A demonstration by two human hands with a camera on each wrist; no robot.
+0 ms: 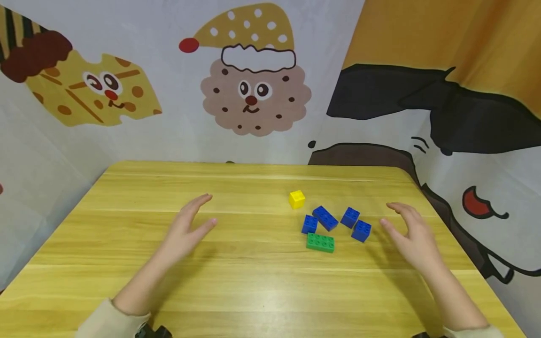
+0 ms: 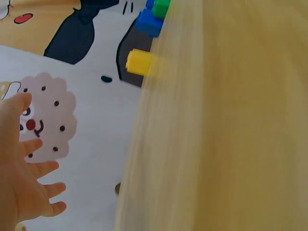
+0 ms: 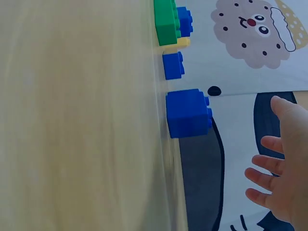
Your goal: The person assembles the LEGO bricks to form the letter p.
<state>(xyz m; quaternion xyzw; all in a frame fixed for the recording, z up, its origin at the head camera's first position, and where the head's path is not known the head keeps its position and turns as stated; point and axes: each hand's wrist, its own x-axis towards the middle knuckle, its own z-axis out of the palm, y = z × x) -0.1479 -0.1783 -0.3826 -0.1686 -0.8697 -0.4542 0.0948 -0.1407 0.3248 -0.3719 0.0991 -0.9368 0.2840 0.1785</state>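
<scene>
Now the left hand [image 1: 182,234] and right hand [image 1: 417,240] hover, fingers loose, grasping nothing — and between them on the table [image 1: 253,291], nearer the right, sit 4 blue bricks [image 1: 325,218], 1 yellow brick [image 1: 297,200], 1 green brick [image 1: 320,242].

Four blue blocks [image 1: 325,218] (studs up) lie near a green brick [image 1: 320,242] and yellow cube [image 1: 297,199]

Behind the table [image 1: 262,277], a white fabric backdrop [image 1: 173,141] is hung. A cheese face [image 1: 95,101] is printed at ten o'clock, a cookie face [image 1: 270,110] under a spotted cap [image 1: 253,30] at twelve, and black patches [image 1: 380,91] below an orange area [image 1: 405,33] at two. The yellowish wood is evenly lit, pale sheen being reflected near six.
</scene>
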